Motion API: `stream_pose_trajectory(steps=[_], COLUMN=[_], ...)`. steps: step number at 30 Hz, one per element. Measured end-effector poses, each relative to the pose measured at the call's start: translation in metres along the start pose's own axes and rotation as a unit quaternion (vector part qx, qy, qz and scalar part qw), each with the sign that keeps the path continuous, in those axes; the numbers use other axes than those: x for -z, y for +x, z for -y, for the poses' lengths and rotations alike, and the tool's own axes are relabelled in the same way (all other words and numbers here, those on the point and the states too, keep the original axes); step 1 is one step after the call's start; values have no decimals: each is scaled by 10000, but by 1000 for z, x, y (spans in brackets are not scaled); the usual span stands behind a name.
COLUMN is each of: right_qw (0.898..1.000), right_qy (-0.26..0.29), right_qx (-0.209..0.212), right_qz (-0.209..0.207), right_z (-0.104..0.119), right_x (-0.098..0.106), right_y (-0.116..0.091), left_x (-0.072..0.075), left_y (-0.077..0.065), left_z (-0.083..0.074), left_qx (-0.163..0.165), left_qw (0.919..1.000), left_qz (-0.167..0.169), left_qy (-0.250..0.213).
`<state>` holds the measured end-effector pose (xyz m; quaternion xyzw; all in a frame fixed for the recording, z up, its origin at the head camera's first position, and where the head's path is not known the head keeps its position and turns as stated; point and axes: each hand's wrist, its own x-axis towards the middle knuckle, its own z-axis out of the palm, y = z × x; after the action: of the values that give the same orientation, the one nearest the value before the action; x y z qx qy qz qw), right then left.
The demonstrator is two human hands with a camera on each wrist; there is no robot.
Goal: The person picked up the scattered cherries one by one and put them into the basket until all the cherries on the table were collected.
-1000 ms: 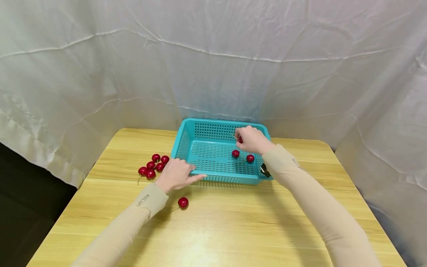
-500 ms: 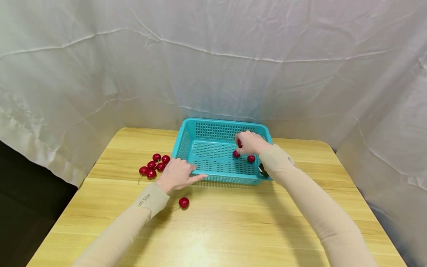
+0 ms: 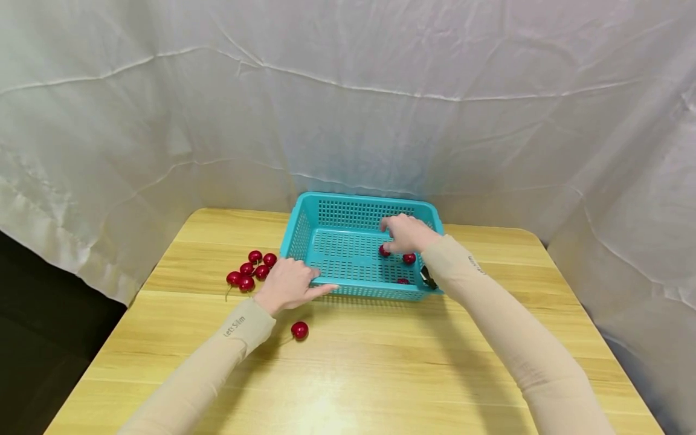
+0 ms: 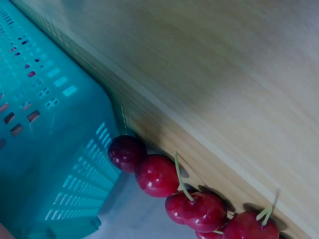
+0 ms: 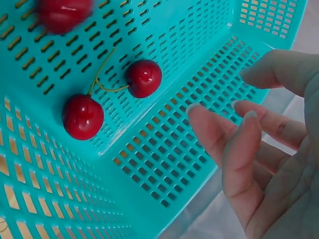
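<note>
In the head view my left hand [image 3: 288,285] holds the front left corner of the turquoise basket [image 3: 348,282], thumb along the outside of its front wall. Through the holes in the left wrist view, bits of fingers show behind the basket wall. My right hand [image 3: 408,234] hovers over the basket's right part, fingers parted and holding nothing. Below it lie a cherry [image 5: 83,116] and another cherry [image 5: 144,78], their stems meeting. A third, blurred cherry [image 5: 64,12] is at the top left of the right wrist view, near the front wall in the head view.
Several cherries [image 3: 247,284] with stems lie in a cluster on the wooden table [image 3: 380,362], left of the basket. One lone cherry [image 3: 299,330] lies in front, near the left sleeve. A pale cloth [image 3: 348,139] hangs behind the table.
My right hand has let go of the cherry it held; that cherry is now low by the basket's front wall. The fingers have spread. The left hand stays in place.
</note>
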<state>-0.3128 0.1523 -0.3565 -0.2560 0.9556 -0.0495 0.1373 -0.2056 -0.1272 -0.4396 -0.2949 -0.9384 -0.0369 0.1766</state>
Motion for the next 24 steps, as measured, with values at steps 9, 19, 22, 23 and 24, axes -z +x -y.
stream_pose_trajectory(steps=[9, 19, 22, 23, 24], right_qw=[10000, 10000, 9999, 9999, 9999], right_qy=[22, 19, 9, 19, 23], right_qx=[13, 17, 24, 39, 55], right_qz=[28, -80, -126, -142, -157], right_z=[2, 1, 1, 1, 1], right_x=[2, 7, 8, 9, 9], right_y=[-1, -9, -12, -13, -14], left_x=[-1, -1, 0, 0, 0], left_y=[0, 0, 0, 0, 0], left_z=[0, 0, 0, 0, 0], left_qx=[-3, -28, -18, -15, -12], left_qw=[10000, 10000, 10000, 10000, 10000], left_qz=[-12, -26, 4, 13, 24], left_qy=[24, -6, -25, -25, -25])
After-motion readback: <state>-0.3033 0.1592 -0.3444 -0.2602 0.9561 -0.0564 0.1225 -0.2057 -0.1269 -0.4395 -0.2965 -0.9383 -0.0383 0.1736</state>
